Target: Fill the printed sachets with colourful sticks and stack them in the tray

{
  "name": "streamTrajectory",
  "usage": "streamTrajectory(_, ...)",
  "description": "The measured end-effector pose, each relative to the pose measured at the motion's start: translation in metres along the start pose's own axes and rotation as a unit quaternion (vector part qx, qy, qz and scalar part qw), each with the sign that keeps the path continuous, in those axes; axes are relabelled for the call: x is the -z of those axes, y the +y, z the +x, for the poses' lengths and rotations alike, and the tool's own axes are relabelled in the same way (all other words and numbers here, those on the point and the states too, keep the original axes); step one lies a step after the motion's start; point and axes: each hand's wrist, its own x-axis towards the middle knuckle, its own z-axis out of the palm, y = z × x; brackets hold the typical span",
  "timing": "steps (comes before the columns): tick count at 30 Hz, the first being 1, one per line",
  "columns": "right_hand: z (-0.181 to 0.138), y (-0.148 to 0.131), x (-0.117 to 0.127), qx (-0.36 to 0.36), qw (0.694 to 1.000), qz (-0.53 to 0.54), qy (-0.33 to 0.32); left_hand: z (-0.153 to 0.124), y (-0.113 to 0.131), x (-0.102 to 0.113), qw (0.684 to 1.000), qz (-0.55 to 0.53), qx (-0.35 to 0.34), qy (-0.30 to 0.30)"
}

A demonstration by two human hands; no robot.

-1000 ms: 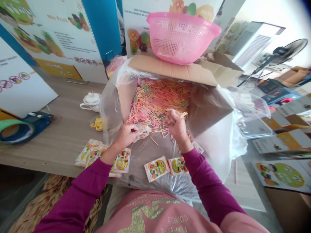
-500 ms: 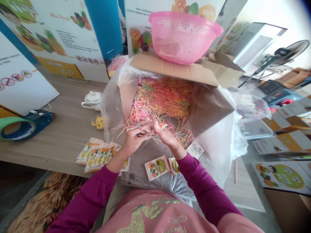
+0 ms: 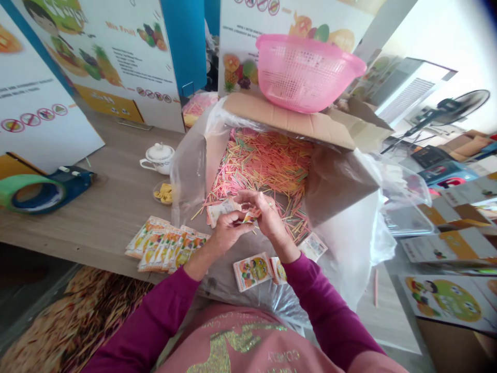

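Packet (image 3: 252, 215) pinched in left hand (image 3: 227, 229), with right hand (image 3: 271, 220) cupped close about it, grip there too hidden to tell, over near side of open carton (image 3: 287, 117) of coloured sticks (image 3: 267, 160), beyond printed sachets (image 3: 253, 271) on plastic sheet (image 3: 289, 299).

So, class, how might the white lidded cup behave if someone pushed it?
The white lidded cup looks like glazed ceramic, so probably stiff and breakable. Its shiny surface may feel slippery. The domed lid appears to rest on top, so it could rattle.
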Motion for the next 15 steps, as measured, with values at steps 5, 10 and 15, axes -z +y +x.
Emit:
streamTrajectory(5, -0.007, -0.004, 0.003, 0.019, 0.992, -0.114, -0.058, 0.001, -0.001, -0.001, 0.998, 0.044, -0.045, -0.005)
streamTrajectory(10, -0.015, -0.017, 0.009, 0.064, 0.961, -0.251, -0.101, -0.004, -0.006, -0.001, 0.995, 0.072, -0.062, -0.037)
streamTrajectory(15, -0.034, -0.017, 0.009, 0.087, 0.897, -0.383, -0.204, -0.031, -0.005, 0.001, 0.987, 0.132, -0.080, -0.046)
